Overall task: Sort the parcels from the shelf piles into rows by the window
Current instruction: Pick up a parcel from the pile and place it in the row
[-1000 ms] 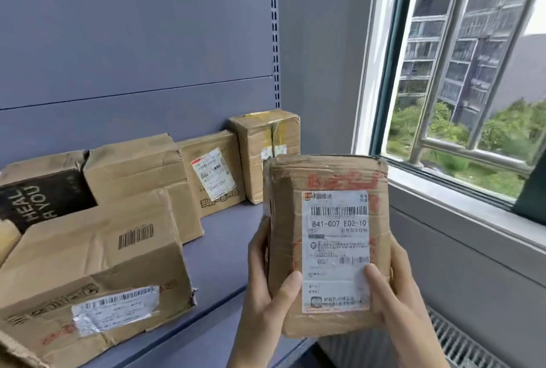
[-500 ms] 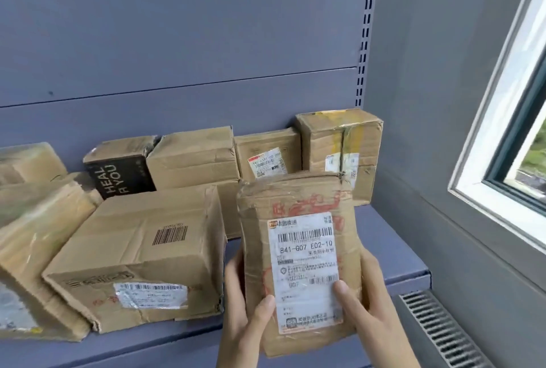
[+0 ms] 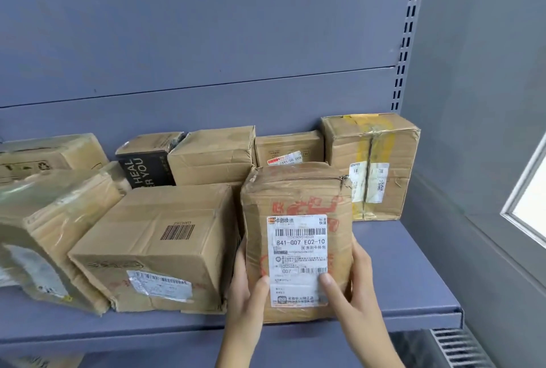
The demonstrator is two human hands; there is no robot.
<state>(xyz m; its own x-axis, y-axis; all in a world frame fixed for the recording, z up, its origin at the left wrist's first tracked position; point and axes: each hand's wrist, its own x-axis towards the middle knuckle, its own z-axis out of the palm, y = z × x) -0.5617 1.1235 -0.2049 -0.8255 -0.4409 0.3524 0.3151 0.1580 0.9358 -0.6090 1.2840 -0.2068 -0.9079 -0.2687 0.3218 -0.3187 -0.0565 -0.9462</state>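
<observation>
Grey-blue metal shelf [image 3: 399, 267], slotted upright [image 3: 409, 28], white window frame [image 3: 521, 187], vent grille [image 3: 461, 350].

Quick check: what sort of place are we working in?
Probably a parcel depot or pickup room: taped cardboard boxes line a metal shelf with a slotted upright, and the left hand and right hand hold a parcel bearing a barcoded courier label.

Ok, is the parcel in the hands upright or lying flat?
Upright: the parcel stands on end, label reading level, left hand and right hand gripping its lower sides.
</observation>
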